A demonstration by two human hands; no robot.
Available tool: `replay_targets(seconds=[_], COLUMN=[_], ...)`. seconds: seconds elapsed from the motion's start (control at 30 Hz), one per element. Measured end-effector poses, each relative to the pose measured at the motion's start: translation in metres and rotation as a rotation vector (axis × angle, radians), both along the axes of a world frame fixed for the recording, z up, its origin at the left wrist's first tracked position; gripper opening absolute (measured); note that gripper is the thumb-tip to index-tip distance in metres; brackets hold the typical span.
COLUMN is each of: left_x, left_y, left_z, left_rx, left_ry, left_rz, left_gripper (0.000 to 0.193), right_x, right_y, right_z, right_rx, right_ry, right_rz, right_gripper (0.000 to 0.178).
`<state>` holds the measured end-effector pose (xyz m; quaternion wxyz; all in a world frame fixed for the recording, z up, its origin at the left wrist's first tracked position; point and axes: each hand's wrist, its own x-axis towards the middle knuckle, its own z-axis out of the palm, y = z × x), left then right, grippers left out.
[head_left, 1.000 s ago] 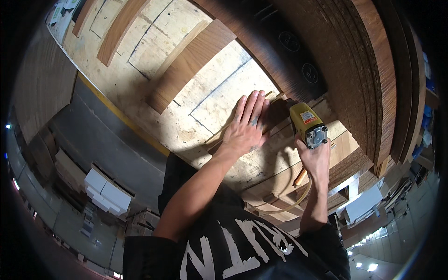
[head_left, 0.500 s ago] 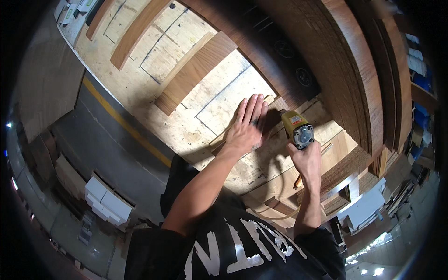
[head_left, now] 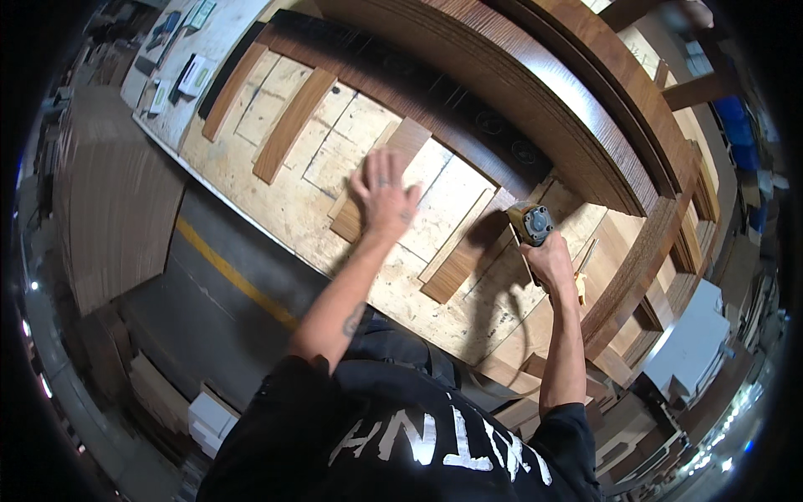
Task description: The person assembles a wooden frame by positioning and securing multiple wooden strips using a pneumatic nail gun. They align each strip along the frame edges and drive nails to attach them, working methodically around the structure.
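Observation:
My left hand [head_left: 386, 201] lies with its fingers spread on a brown wooden strip [head_left: 410, 138], partly covering it. My right hand [head_left: 549, 261] is wrapped around the handle of a yellow-and-grey air nail gun [head_left: 534, 221]. The gun's nose is hidden beneath its body, close to the end of another wooden strip [head_left: 456, 272]. Two more strips, a longer one [head_left: 297, 121] and a shorter one [head_left: 234, 92], lie farther left. Their far ends meet a long dark-brown panel [head_left: 368, 71].
Pencil-like layout lines mark the pale plywood worktop [head_left: 272, 209]. Large dark wooden boards [head_left: 560, 75] stand along its far right side. An air hose [head_left: 525, 330] loops below my right hand. Stacked sheets [head_left: 117, 201] stand left, beyond a yellow floor line [head_left: 234, 272].
My left hand has left the strip beside the nail gun and moved left onto the neighbouring strip. My right hand keeps the nail gun near the panel. The view has shifted, showing more worktop.

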<state>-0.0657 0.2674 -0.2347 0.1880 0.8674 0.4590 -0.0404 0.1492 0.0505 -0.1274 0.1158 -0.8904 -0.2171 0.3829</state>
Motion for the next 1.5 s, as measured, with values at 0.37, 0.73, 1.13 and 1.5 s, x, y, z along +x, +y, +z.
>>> replay_targets(seconds=[0.37, 0.73, 1.13, 1.5], left_x=[-0.023, -0.020, -0.026, -0.027], left_y=[0.058, 0.069, 0.062, 0.061], left_z=[-0.022, -0.011, -0.030, -0.032], left_rx=[0.020, -0.139, -0.093, -0.070], left_ry=[-0.021, 0.063, -0.092, -0.110], left_rz=[-0.303, -0.366, -0.326, -0.337], left_gripper=[0.092, 0.089, 0.079, 0.079], right_x=[-0.035, -0.052, -0.051, -0.050], right_y=[0.019, 0.169, 0.185, 0.206], right_z=[0.003, -0.003, -0.029, -0.013], right_rx=[-0.202, 0.128, 0.007, -0.008], right_ry=[-0.062, -0.033, -0.136, 0.002], right_rz=[-0.310, -0.001, 0.127, 0.078], right_gripper=[0.041, 0.030, 0.032, 0.031])
